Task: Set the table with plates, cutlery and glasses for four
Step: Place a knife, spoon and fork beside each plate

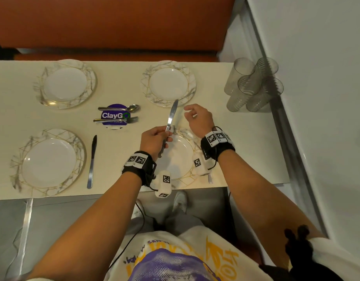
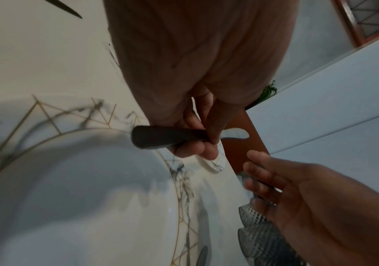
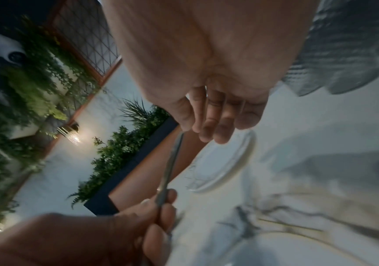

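Observation:
My left hand (image 1: 167, 134) grips a silver table knife (image 1: 171, 116) by its handle, blade pointing away, above the near-right plate (image 1: 182, 159). The same handle (image 2: 161, 137) shows between thumb and fingers in the left wrist view. My right hand (image 1: 188, 112) hovers just right of the blade, fingers loosely curled and holding nothing. The other plates sit at far right (image 1: 169, 84), far left (image 1: 69, 84) and near left (image 1: 49, 163). A second knife (image 1: 92, 161) lies right of the near-left plate. Several clear glasses (image 1: 254, 84) stand clustered at the table's far right.
A spoon (image 1: 122, 108) and forks (image 1: 118, 119) lie across a round purple sticker (image 1: 114, 115) at the table's centre. A knife handle end (image 1: 210, 178) shows right of the near-right plate. An orange bench (image 1: 114, 23) runs behind the table; a white wall (image 1: 317, 98) closes the right.

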{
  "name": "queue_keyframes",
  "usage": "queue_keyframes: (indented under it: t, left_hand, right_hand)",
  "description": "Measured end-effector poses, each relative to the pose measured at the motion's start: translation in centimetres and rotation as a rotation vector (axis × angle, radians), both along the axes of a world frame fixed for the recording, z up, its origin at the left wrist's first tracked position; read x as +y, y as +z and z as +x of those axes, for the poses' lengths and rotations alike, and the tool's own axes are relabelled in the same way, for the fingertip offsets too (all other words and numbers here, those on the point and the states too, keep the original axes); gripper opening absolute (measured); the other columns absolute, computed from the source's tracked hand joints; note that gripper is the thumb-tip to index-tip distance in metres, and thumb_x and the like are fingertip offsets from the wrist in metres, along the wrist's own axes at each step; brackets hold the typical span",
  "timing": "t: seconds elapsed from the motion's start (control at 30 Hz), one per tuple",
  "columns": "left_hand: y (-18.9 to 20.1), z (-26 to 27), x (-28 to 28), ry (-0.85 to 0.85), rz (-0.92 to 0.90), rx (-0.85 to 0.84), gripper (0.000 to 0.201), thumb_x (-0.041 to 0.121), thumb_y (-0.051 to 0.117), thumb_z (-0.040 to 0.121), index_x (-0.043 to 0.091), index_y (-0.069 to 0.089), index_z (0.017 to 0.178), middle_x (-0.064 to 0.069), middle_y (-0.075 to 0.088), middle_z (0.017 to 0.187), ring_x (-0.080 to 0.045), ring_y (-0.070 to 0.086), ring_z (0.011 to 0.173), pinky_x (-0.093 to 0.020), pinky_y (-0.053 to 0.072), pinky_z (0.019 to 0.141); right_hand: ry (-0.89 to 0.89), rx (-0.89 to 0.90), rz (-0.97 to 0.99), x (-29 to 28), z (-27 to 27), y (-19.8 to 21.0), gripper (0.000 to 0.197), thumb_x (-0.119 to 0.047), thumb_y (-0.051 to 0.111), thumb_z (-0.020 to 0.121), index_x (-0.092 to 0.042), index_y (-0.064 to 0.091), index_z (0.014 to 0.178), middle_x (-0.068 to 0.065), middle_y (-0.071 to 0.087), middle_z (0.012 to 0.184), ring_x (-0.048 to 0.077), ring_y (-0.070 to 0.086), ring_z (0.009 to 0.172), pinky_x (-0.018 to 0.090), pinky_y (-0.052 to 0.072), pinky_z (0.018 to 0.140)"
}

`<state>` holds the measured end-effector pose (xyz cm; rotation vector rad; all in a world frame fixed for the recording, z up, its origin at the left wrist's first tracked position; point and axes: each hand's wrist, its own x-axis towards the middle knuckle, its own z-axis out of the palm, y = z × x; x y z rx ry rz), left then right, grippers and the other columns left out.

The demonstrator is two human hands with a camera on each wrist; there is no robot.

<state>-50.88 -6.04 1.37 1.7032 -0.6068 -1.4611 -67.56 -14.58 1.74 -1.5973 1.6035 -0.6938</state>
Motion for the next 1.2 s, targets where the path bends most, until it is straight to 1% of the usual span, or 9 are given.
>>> queue_keyframes:
  t: [0.1, 0.17, 0.3, 0.53, 0.63, 0.77, 0.93, 1.03, 1.2]
  left_hand:
    - [1.0, 2.0, -0.1, -0.016, -0.016, 0.008, 0.014, 0.010, 0.067, 0.095, 0.017, 0.076, 0.105, -0.007, 0.074, 0.079, -0.018, 0.057, 0.060, -0.027, 0.035, 0.048]
    - [1.6, 3.7, -0.3, -0.012, -0.047, 0.047, 0.015, 0.005, 0.067, 0.095, 0.015, 0.076, 0.103, -0.009, 0.075, 0.084, -0.021, 0.062, 0.068, -0.029, 0.043, 0.054]
    - [2.3, 8.2, -0.2, -0.039, -0.099, 0.066, 0.019, -0.001, 0.066, 0.095, 0.009, 0.073, 0.110, -0.009, 0.075, 0.090, -0.019, 0.069, 0.075, -0.026, 0.052, 0.058]
    - [2.4, 17.7, 0.5, -0.225, -0.123, 0.031, 0.027, -0.002, 0.067, 0.096, -0.002, 0.069, 0.122, -0.010, 0.069, 0.089, -0.016, 0.067, 0.072, -0.025, 0.060, 0.064]
    - [2.5, 21.3, 0.8, -0.269, -0.097, -0.003, 0.026, -0.001, 0.069, 0.094, 0.006, 0.073, 0.119, -0.007, 0.069, 0.088, -0.016, 0.067, 0.073, -0.033, 0.060, 0.073]
    - [3.5, 24.9, 0.6, -0.198, -0.100, 0.018, 0.023, 0.011, 0.078, 0.090, 0.016, 0.078, 0.112, 0.002, 0.075, 0.084, -0.013, 0.068, 0.077, -0.036, 0.059, 0.079]
    - [4.9, 27.2, -2.8, -0.007, -0.166, 0.117, 0.037, 0.010, 0.085, 0.082, 0.010, 0.070, 0.117, -0.014, 0.078, 0.103, -0.023, 0.075, 0.087, -0.034, 0.063, 0.078]
    - [5.8, 27.3, -5.8, 0.113, -0.214, 0.167, 0.034, 0.002, 0.079, 0.088, 0.005, 0.066, 0.119, -0.017, 0.077, 0.103, -0.028, 0.077, 0.091, -0.038, 0.064, 0.084]
    - [6.2, 25.8, -11.5, 0.263, -0.240, 0.211, 0.013, 0.000, 0.074, 0.091, 0.000, 0.069, 0.103, -0.017, 0.078, 0.096, -0.027, 0.076, 0.089, -0.040, 0.065, 0.083]
  right_hand:
    - [-0.006, -0.053, 0.093, -1.3, 3.3, 1.3, 0.035, -0.038, 0.061, 0.096, -0.018, 0.065, 0.123, 0.003, 0.071, 0.104, 0.021, 0.070, 0.088, 0.032, 0.055, 0.083]
    - [-0.009, -0.070, 0.122, -1.7, 5.4, 1.9, 0.037, -0.043, 0.061, 0.094, -0.018, 0.065, 0.120, 0.001, 0.075, 0.097, 0.019, 0.073, 0.079, 0.031, 0.055, 0.072]
    - [0.026, -0.127, 0.143, -1.6, 9.7, 3.2, 0.017, -0.029, 0.064, 0.094, -0.013, 0.068, 0.099, -0.001, 0.075, 0.079, 0.011, 0.069, 0.059, 0.023, 0.047, 0.053]
    - [0.001, -0.205, 0.144, -0.5, 17.4, 3.3, 0.017, -0.016, 0.058, 0.099, -0.006, 0.071, 0.093, 0.008, 0.076, 0.079, 0.016, 0.067, 0.062, 0.030, 0.051, 0.057]
    - [-0.092, -0.260, 0.139, -0.2, 19.4, 3.4, 0.019, -0.015, 0.059, 0.097, -0.003, 0.073, 0.093, 0.015, 0.075, 0.083, 0.019, 0.066, 0.063, 0.034, 0.052, 0.059]
    - [-0.176, -0.345, 0.168, -0.7, 20.7, 3.7, 0.015, -0.014, 0.064, 0.089, -0.003, 0.072, 0.095, 0.018, 0.074, 0.085, 0.026, 0.066, 0.066, 0.038, 0.054, 0.065]
    - [-0.191, -0.554, 0.200, -1.4, 20.1, 4.3, 0.024, 0.003, 0.059, 0.092, -0.001, 0.068, 0.113, 0.022, 0.074, 0.085, 0.028, 0.066, 0.063, 0.033, 0.054, 0.060]
    - [-0.147, -0.591, 0.236, -1.9, 19.9, 4.2, 0.021, 0.004, 0.058, 0.093, 0.003, 0.069, 0.111, 0.024, 0.074, 0.087, 0.028, 0.067, 0.065, 0.032, 0.053, 0.061]
    - [-0.020, -0.484, 0.328, -3.6, 20.3, 4.1, 0.021, 0.004, 0.058, 0.092, 0.001, 0.067, 0.110, 0.020, 0.076, 0.088, 0.022, 0.068, 0.066, 0.032, 0.049, 0.060]
